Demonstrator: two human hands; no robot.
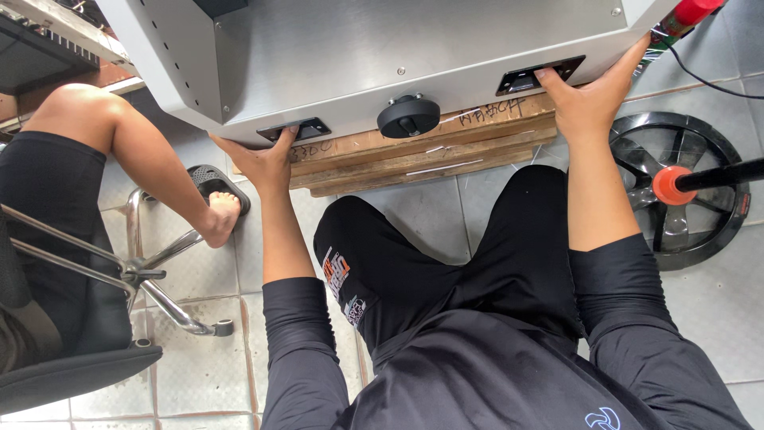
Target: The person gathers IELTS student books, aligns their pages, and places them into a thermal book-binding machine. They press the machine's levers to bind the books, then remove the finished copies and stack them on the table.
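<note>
Large grey metal machine housing (382, 48) at twelve o'clock, tilted over wooden boards. Black recessed handle (293, 129) at ten o'clock, another (539, 76) at one; round black knob (408, 116) between.

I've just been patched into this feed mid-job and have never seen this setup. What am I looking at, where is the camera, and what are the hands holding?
There is one picture, from a camera worn on a person's head, looking down past their black shirt and trousers. Both bare hands reach to a large grey metal cabinet: the left hand has its fingers at a black recessed handle, the right hand at another. A round black knob sits between them. The cabinet rests on a wooden pallet over a tiled floor. Another person sits on a chair at the left; a black fan lies at the right.
</note>
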